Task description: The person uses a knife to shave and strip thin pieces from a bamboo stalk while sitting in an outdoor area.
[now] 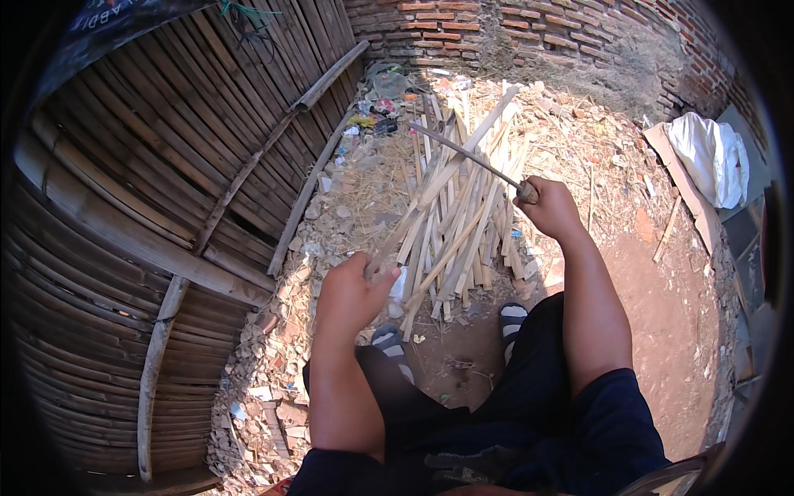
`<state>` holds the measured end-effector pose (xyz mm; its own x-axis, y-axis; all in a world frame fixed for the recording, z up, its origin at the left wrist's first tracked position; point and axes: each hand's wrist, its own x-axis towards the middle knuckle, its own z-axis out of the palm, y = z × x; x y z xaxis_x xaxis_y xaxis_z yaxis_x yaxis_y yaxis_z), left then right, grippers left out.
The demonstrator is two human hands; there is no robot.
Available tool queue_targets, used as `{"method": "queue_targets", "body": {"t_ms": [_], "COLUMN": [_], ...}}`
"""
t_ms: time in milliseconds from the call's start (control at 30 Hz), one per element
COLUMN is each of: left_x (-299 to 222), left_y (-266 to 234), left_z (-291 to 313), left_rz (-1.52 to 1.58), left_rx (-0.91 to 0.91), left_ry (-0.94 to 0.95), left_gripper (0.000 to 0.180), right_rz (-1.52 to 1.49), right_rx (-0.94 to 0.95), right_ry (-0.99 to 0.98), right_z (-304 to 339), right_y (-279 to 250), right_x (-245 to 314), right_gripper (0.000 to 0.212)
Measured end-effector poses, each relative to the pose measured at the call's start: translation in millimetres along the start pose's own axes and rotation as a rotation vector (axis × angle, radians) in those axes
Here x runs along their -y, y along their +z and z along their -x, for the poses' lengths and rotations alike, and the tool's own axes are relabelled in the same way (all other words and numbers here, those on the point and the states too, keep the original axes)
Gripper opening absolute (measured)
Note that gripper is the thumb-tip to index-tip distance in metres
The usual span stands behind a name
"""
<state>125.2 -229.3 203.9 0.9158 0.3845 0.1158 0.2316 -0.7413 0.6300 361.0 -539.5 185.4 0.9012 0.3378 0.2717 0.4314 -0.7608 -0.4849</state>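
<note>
My right hand (552,208) is closed round the short handle of a long, narrow machete (471,155). Its dark blade points up and left, crossing over a pale bamboo strip (442,180). At the near end of that strip is my left hand (351,293), its fingers wrapped round it and the thumb stretched along the side; the strip is blurred there. Whether the blade touches the strip I cannot tell. Beneath both hands lies a loose pile of split bamboo strips (463,240), mostly pointing away from me.
A bamboo-slat wall (223,149) rises on the left, and a brick wall (447,33) closes the far side. Rubble and litter (331,223) cover the ground around the pile. A white sack (711,157) lies at the right. My sandalled feet (513,322) stand at the pile's near edge.
</note>
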Motion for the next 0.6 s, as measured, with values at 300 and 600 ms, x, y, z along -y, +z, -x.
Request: {"method": "queue_targets", "body": {"t_ms": [300, 600], "left_x": [0.8, 3.5], "left_y": [1.1, 2.3], "left_z": [1.4, -2.4], "left_rz": [0.034, -0.038], "left_rx": [-0.013, -0.018], "left_ry": [0.006, 0.016], "left_gripper": [0.05, 0.047], "right_rz": [0.107, 0.011], "right_rx": [0.125, 0.027], "right_ry": [-0.184, 0.012], "right_z": [7.5, 3.1], "right_y": [-1.1, -0.5], "right_x": [36.8, 6.7], "right_gripper": [0.021, 0.027]}}
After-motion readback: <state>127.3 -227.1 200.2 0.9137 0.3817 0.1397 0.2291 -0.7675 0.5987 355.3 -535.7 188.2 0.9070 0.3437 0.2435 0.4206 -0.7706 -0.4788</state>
